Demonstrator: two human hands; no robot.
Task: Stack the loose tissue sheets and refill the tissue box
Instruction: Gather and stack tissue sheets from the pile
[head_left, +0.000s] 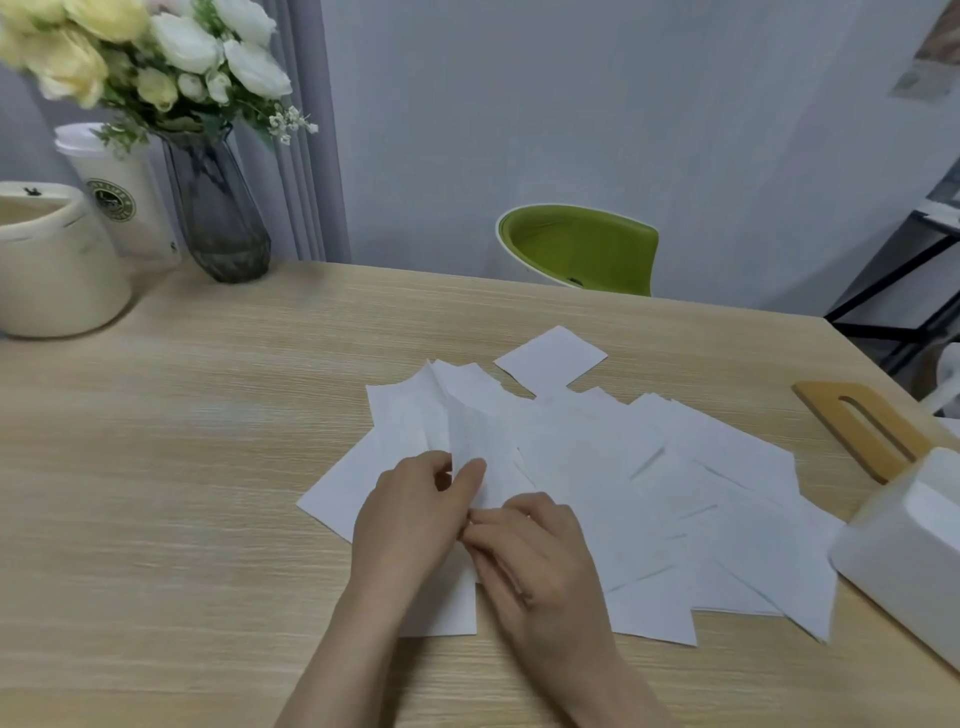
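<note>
White tissue sheets (597, 467) pinched by left hand (410, 519) and right hand (530, 551).

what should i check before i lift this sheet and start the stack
1. Grip on the sheet: ok. The left hand and the right hand both pinch a tissue sheet at its near edge.
2. Only one sheet pinched: cannot tell. The loose tissue sheets overlap under the fingers.
3. Tissue box open to refill: ok. Its wooden lid lies off, on the table beside it.
4. Sheets squared up: not ok. They lie fanned at different angles, one small sheet apart at the back.
5. Bare table for the stack: ok, left of the pile.
</note>
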